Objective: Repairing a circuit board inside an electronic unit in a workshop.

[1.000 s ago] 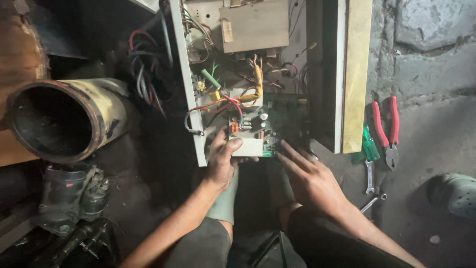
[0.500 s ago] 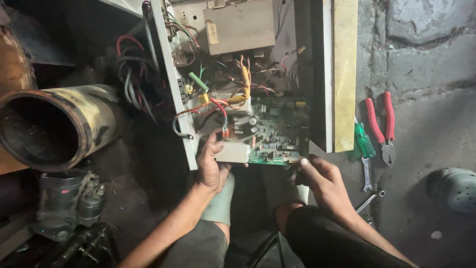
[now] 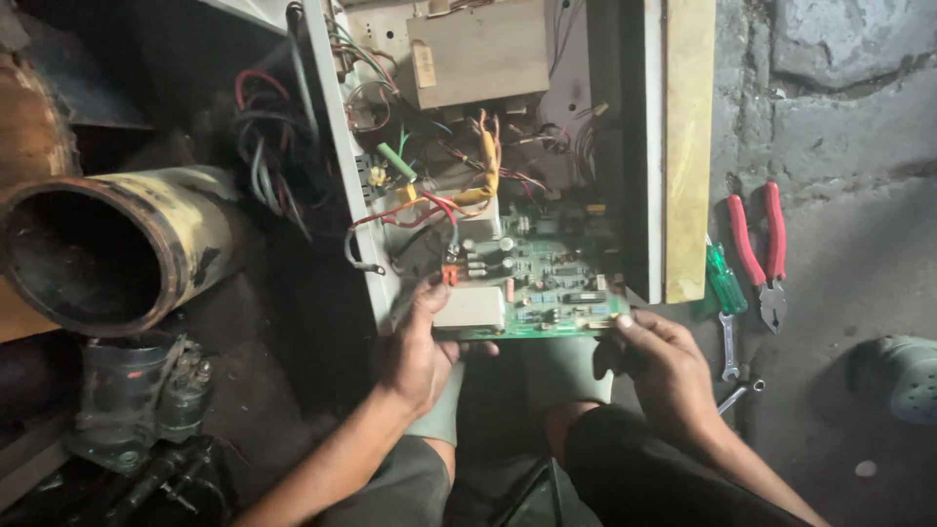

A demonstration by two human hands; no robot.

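Green circuit board sits at the bottom of an open metal box, just above the person's knees. It is flat and covered with small parts. A white block sits on its left side. Red, yellow and orange wires run down to the board from above.

A tan flat plate is near the top of the box. A small pale label is stuck on its left edge, tall and thin. A long yellow strip runs down the right side of the box.

The left hand is closed on the left bottom edge of the board, with the thumb up beside the white block. The right hand holds the right bottom corner of the board with bent fingers. The fingertips are in shadow, so the grip there may be only a light pinch.

On the floor to the right lie red pliers, a green screwdriver and a small wrench, all close together. A big yellow pipe lies to the left, well apart from the board.
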